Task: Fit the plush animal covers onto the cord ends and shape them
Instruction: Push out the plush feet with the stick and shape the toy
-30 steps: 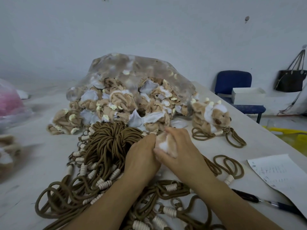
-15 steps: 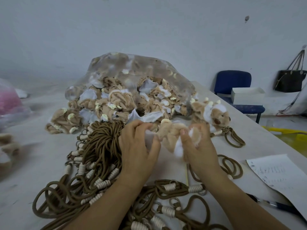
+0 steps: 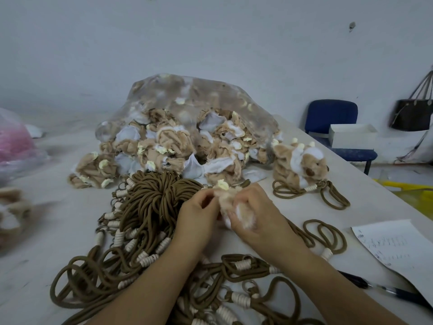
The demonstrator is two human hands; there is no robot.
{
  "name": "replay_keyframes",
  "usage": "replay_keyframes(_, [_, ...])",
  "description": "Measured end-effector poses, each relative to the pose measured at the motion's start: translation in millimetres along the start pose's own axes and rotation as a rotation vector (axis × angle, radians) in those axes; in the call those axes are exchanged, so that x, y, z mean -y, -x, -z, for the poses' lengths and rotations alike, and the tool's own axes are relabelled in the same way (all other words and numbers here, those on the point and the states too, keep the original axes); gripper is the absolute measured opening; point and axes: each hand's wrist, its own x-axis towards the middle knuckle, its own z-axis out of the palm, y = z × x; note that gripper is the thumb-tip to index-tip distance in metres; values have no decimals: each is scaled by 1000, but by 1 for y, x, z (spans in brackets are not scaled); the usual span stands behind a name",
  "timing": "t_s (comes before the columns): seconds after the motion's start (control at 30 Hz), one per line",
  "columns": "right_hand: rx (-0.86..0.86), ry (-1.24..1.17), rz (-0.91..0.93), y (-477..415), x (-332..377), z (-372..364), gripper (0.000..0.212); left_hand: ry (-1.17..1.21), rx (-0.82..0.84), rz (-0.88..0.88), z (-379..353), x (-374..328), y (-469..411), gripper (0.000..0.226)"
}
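Note:
Both hands hold one tan and white plush animal cover just above the table, over a brown cord. My left hand pinches its left side. My right hand wraps around its right side and underside. Its cord end is hidden under my hands. A big bundle of brown cords with cream-wrapped ends lies in front and to the left. Behind it a clear plastic bag spills a heap of limp plush covers. A shaped plush animal with its cord loops sits at the right.
Paper with writing and a dark pen lie at the right table edge. A looped cord lies beside my right wrist. A pink-filled bag stands far left. Off the table are a blue chair, a white box and a hanging handbag.
Half a second ago the cover was stretched out between my hands and held higher. Now my hands have come together and lower, bunching it into a compact lump.

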Motion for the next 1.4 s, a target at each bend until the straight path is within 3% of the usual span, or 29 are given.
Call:
replay_keyframes(0.13, [-56, 0, -93, -1, -9, 3, 15, 577, 73, 234, 0, -7, -5, 16])
replay_keyframes(0.27, [-186, -60, -270, -4, -17, 13, 11, 892, 346, 380, 5, -12, -5, 11])
replay_keyframes(0.37, [-223, -123, -310, -3, -21, 15, 19, 834, 473, 358, 8, -10, -3, 21])
replay_keyframes(0.47, [-224, -18, -242, -3, -25, 12, 14, 689, 432, 302, 7, -8, -4, 22])
replay_keyframes(0.57, [-278, 178, -150, -3, -32, 17, 7, 594, 357, 267, 0, -7, -2, 45])
replay_keyframes(0.73, [-83, 188, -166, -1, -25, 18, 41, 679, 320, 243, 1, -8, -4, 33])
replay_keyframes(0.9, [37, 303, -204, -3, -28, 12, 50, 783, 330, 264, 5, -8, -5, 15])
replay_keyframes(1.1, [-40, 380, -116, -2, -28, 9, 41, 681, 323, 188, 1, -4, -5, 15])
replay_keyframes(1.27, [-251, 276, -200, 0, -28, 22, 40, 202, 122, 114, -4, -1, -3, 38])
replay_keyframes(1.33, [-324, 183, -177, 0, -25, 24, 40, 163, 175, 165, -5, -5, 0, 48])
replay_keyframes(1.4, [-330, 129, -44, -2, -18, 23, 43, 279, 290, 273, -8, -11, 3, 57])
